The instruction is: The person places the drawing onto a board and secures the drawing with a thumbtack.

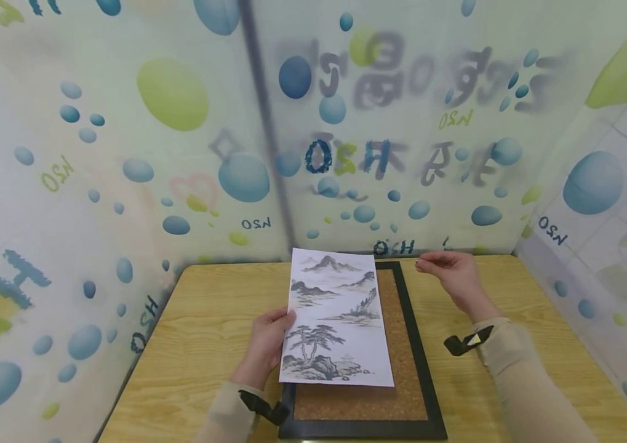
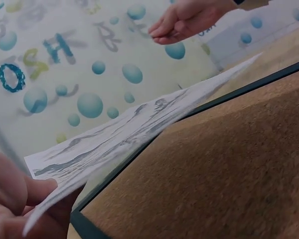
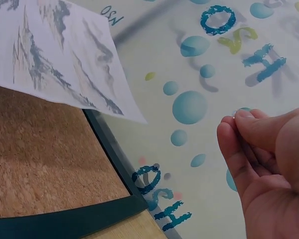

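My left hand (image 1: 269, 338) pinches the left edge of a white paper sheet (image 1: 341, 320) printed with an ink landscape of mountains and pine trees. The sheet is held tilted above a cork board (image 1: 363, 404) with a dark frame, covering much of it. In the left wrist view, the thumb (image 2: 40, 190) lies on the sheet's printed side. To the right of the board, my right hand (image 1: 454, 280) is raised, apart from the sheet. Its thumb and fingertips pinch a tiny clear thing (image 3: 234, 114), mostly hidden and too small to identify.
The board lies on a light wooden table (image 1: 208, 314). Pale curtains (image 1: 208, 154) with blue and green dots and lettering stand close behind and at both sides. A dark camera strap is on each wrist.
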`<state>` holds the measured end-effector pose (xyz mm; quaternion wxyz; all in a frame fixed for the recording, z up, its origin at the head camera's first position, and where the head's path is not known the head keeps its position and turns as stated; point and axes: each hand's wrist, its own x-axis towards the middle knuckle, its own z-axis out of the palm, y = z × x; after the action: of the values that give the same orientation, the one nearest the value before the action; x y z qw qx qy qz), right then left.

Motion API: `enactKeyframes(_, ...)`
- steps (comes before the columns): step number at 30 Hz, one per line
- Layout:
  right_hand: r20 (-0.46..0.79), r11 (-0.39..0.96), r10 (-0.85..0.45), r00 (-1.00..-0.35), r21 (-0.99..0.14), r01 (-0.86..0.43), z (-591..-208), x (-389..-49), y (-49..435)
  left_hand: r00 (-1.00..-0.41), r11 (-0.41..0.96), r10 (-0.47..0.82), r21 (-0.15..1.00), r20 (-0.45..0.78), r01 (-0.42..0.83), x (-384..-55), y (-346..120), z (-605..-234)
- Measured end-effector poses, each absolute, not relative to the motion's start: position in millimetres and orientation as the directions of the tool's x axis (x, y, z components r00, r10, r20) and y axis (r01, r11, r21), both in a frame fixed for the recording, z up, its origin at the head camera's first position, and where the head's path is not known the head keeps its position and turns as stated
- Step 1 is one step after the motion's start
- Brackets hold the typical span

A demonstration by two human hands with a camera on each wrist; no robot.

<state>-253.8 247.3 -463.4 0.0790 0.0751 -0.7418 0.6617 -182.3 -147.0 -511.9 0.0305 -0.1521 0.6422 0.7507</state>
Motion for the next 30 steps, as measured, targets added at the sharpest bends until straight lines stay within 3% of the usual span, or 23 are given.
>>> enactKeyframes(12,0.179,0.155,-0.011,-0.984,-0.972,-0.179,-462.4,-261.4,231.8,-0.948,-0.155,-0.171,0.958,-0.267,-0.242,-180.2,-130.0,-517.6)
enactKeyframes(30,0.172,0.059,-0.042,-0.984,-0.983,-0.175,-467.9,-275.8,211.9,-0.934,-0.119,-0.211,0.956,-0.289,-0.269,-174.5,-108.1,-526.2)
